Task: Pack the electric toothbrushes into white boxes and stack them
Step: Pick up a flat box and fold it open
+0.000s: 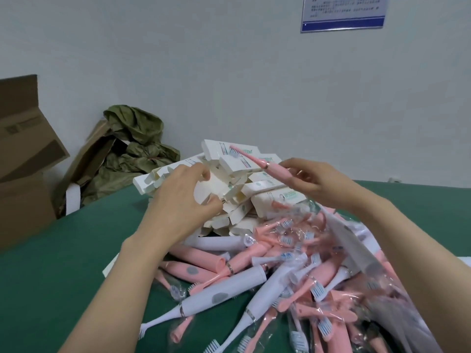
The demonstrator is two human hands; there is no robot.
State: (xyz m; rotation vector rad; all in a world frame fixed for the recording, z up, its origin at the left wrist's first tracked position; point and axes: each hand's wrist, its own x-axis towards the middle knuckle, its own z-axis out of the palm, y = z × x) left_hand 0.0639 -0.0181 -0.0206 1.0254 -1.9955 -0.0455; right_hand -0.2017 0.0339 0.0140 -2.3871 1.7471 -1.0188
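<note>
A heap of white boxes (pixel 254 189) lies at the middle of the green table (pixel 63 263). In front of it spreads a pile of pink and white electric toothbrushes (pixel 254 276), several in clear wrap. My right hand (pixel 308 179) grips a pink toothbrush (pixel 265 165) by its handle, brush head pointing up-left over the boxes. My left hand (pixel 183 200) reaches into the box heap, its fingers curled on a white box (pixel 211 187) with open flaps.
An open brown carton (pixel 23 161) stands at the left edge. A crumpled green bag (pixel 132 154) and cardboard lean against the wall behind the table. A blue notice (pixel 344 11) hangs on the wall. Clear plastic bags (pixel 369 289) cover the right part of the pile.
</note>
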